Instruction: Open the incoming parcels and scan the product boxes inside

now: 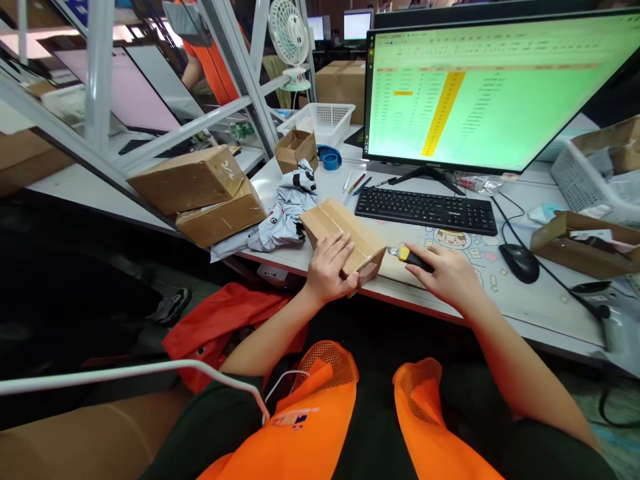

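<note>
Clasping the carton (340, 219) under my left fingers (333, 251), I judge it light, stiff but dentable, best held across its side edges; beside it, my right fingers (424, 253) grip the yellow-and-black knife (403, 253).

At centre, one box (345, 227) and one cutter (417, 259); left of centre, two stacked boxes (200, 179); right of centre, one keyboard (425, 208) and one mouse (519, 263); top centre, one fan (289, 33).

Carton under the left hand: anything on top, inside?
On top of the carton: just the left hand, fingers on the upper face. That face is closed, so contents can't be seen. The right hand holds a cutter beside it.
</note>
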{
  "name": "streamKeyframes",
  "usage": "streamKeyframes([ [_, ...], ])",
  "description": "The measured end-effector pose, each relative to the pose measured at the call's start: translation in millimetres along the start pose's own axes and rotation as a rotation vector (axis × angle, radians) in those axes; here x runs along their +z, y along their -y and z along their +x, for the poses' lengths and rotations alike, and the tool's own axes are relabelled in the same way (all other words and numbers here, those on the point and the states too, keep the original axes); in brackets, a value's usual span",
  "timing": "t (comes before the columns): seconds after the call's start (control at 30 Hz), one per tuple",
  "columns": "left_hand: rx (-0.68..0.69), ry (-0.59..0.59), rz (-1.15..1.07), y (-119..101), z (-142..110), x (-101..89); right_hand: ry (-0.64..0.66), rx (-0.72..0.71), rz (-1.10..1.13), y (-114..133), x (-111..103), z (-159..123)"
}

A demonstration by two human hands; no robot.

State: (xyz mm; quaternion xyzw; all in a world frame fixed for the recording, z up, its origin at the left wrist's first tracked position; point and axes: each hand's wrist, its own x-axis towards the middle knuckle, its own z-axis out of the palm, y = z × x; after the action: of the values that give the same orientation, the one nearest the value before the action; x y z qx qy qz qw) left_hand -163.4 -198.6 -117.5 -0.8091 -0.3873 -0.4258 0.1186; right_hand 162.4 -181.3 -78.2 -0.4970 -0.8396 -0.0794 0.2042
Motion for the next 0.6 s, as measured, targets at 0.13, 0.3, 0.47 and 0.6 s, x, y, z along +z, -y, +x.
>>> streamKeyframes([
  [0.13,-0.067,0.080,-0.119,50.3,10.5,-24.1,-0.052,0.302,0.004,-32.8,-2.7,-27.1],
  [0.3,-0.388,0.226,-0.203,101.3,15.1,-35.2,-0.067,0.319,0.190,-34.4,-28.7,-60.5],
  [0.47,-0.396,0.151,0.045,13.3,-0.4,-14.1,-0.056,0.134,0.179,18.6,-75.5,-52.7],
  [0.6,-0.260,0.177,0.088,-42.7,-3.8,-1.8,0.110,-0.040,0.078,57.2,-86.1,-11.5],
])
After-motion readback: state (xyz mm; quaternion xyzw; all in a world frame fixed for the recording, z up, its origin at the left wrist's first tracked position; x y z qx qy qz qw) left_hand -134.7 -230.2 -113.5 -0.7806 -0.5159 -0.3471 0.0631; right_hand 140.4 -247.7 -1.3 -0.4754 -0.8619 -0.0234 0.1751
